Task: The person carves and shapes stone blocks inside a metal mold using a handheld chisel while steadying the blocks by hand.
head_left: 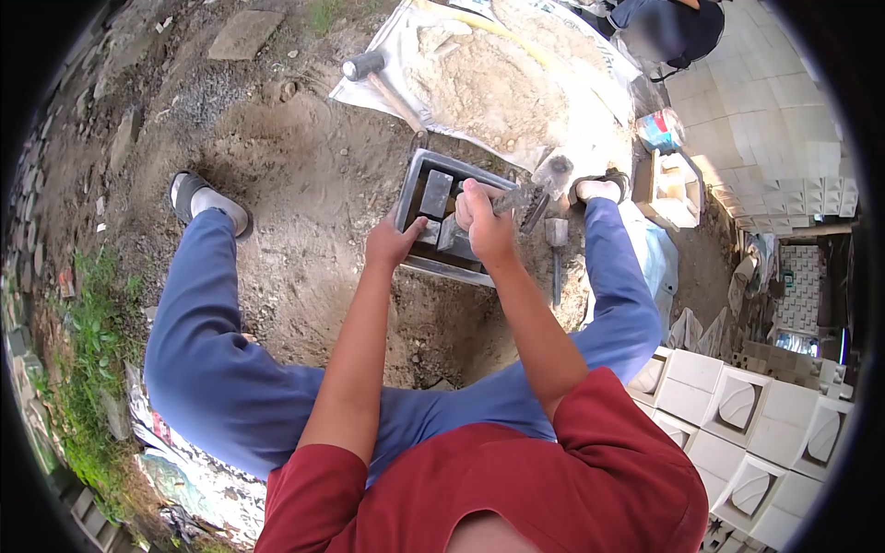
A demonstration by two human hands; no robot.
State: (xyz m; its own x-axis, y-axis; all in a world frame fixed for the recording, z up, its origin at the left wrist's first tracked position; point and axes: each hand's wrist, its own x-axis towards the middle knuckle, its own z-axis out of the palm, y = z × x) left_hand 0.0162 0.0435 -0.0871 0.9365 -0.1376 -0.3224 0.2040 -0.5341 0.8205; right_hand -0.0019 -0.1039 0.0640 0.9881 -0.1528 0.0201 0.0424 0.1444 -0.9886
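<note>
Between my feet sits a grey rectangular mould [414, 180] with raised dark blocks [436, 194] inside. My left hand [394, 241] is at its near left side, thumb over the inner edge and fingers closed round the wall. Above the mould's right part, my right hand [483, 223] is closed round a trowel-like tool [513, 199]. Its grey end points away to the right; motion blurs its exact shape. Beside the mould's right side lies another tool with a blocky head [556, 232] and a thin handle.
A pale powder heap [489, 88] lies on a white sheet beyond the mould. A mallet [363, 64] rests at the sheet's left edge. Patterned pale blocks [737, 396] are stacked at right, near a bucket [660, 129] and a box-like mould [675, 192]. Another person [678, 32] is at top right.
</note>
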